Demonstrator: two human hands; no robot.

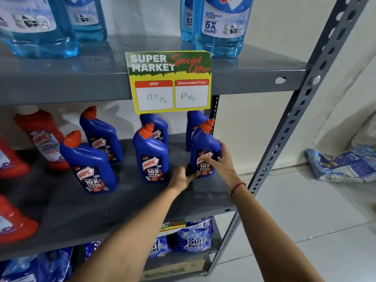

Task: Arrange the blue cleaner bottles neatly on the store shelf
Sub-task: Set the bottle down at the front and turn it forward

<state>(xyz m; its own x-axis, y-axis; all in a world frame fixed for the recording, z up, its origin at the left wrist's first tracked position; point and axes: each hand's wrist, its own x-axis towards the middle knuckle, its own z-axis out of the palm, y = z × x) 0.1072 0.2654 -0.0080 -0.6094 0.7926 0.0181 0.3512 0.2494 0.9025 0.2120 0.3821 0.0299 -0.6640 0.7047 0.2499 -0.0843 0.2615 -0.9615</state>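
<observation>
Several dark blue cleaner bottles with orange caps stand on the grey middle shelf (61,210) in two loose rows. The front right bottle (203,145) stands upright near the shelf's right end. My right hand (220,163) wraps its right side and label. My left hand (183,177) touches its lower left base. Another front bottle (151,155) stands to the left, and a third (88,165) leans further left. Behind them stand three more (101,137) (157,129) (193,123).
Red cleaner bottles (43,139) fill the shelf's left side. A yellow price sign (169,82) hangs from the upper shelf edge, under clear blue glass-cleaner bottles (221,25). The grey perforated upright (284,135) stands at the right. Detergent bags (195,237) lie below; a bag (345,163) lies on the floor.
</observation>
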